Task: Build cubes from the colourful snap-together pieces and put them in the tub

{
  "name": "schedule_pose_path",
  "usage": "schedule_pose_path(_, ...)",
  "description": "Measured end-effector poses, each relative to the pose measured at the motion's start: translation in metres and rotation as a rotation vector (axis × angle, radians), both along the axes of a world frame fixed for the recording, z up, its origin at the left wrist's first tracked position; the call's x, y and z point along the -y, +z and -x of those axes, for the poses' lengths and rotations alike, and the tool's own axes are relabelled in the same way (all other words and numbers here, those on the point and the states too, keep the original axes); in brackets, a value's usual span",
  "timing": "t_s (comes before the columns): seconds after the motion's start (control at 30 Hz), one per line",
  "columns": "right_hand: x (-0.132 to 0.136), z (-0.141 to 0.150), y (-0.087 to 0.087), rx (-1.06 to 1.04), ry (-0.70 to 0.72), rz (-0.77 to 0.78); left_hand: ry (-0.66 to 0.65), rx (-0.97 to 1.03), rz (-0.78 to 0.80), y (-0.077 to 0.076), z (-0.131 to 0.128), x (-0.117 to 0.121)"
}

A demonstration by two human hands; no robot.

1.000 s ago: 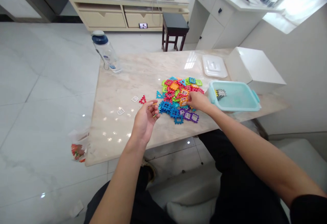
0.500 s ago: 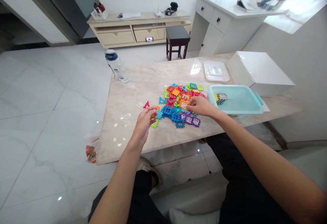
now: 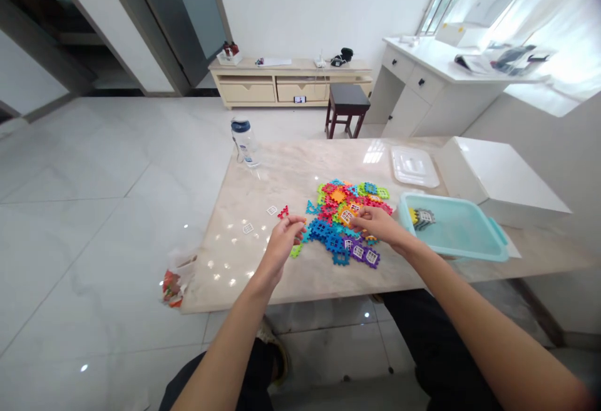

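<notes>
A heap of colourful interlocking plastic tiles (image 3: 345, 217) lies on the marble table (image 3: 291, 173). My right hand (image 3: 375, 223) rests on the heap's right side, fingers pinched on an orange tile with a white window. My left hand (image 3: 284, 242) hovers at the heap's left edge, fingers curled together over a green tile (image 3: 295, 251); what it holds, if anything, is hidden. A red triangle piece (image 3: 283, 213) and two white window pieces (image 3: 248, 228) lie loose to the left.
A teal tub (image 3: 462, 236) with a few pieces in it stands right of the heap, its clear lid (image 3: 414, 167) behind it. A white box (image 3: 502, 179) sits at the far right, a water bottle (image 3: 244, 142) at the table's far left corner. A dark stool (image 3: 346, 106) stands beyond.
The view has tilted up, so the table sits lower in frame. My left hand closed from a loose open pose and came down at the heap's left edge. My right hand stays on the heap.
</notes>
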State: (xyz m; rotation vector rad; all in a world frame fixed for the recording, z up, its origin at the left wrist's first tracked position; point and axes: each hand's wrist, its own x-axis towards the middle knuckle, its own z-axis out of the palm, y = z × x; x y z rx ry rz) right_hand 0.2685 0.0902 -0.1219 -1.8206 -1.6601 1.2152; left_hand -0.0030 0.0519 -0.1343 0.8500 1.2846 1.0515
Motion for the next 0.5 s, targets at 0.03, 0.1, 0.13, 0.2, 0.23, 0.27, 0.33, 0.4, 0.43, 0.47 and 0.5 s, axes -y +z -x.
schedule_pose_path(0.03,0.002,0.005,0.007,-0.077,-0.020,0.043,-0.007,-0.015,-0.010,-0.001,-0.003,-0.001)
schedule_pose_path(0.1,0.008,0.017,0.019,-0.213,-0.035,0.097,-0.031,-0.040,-0.022,-0.003,-0.011,-0.003)
schedule_pose_path(0.13,0.011,0.022,0.023,-0.259,-0.033,0.093,-0.049,-0.046,-0.024,-0.004,-0.015,-0.002)
schedule_pose_path(0.2,0.018,0.031,0.027,-0.329,-0.024,0.069,-0.095,-0.033,-0.020,-0.005,-0.024,0.000)
schedule_pose_path(0.23,0.022,0.035,0.026,-0.354,-0.018,0.054,-0.113,-0.014,-0.019,-0.005,-0.027,0.001)
schedule_pose_path(0.27,0.025,0.037,0.024,-0.369,-0.007,0.043,-0.128,0.008,-0.021,-0.004,-0.031,0.003)
schedule_pose_path(0.33,0.030,0.041,0.019,-0.356,0.028,0.035,-0.147,0.039,-0.043,-0.005,-0.034,0.008)
schedule_pose_path(0.4,0.033,0.043,0.013,-0.288,0.078,0.018,-0.152,0.032,-0.079,-0.006,-0.035,0.012)
schedule_pose_path(0.43,0.034,0.043,0.011,-0.247,0.098,-0.003,-0.152,0.017,-0.098,-0.007,-0.034,0.013)
schedule_pose_path(0.47,0.035,0.044,0.008,-0.209,0.108,-0.031,-0.150,0.000,-0.116,-0.009,-0.033,0.014)
schedule_pose_path(0.5,0.035,0.044,0.007,-0.181,0.111,-0.064,-0.152,-0.020,-0.134,-0.011,-0.032,0.014)
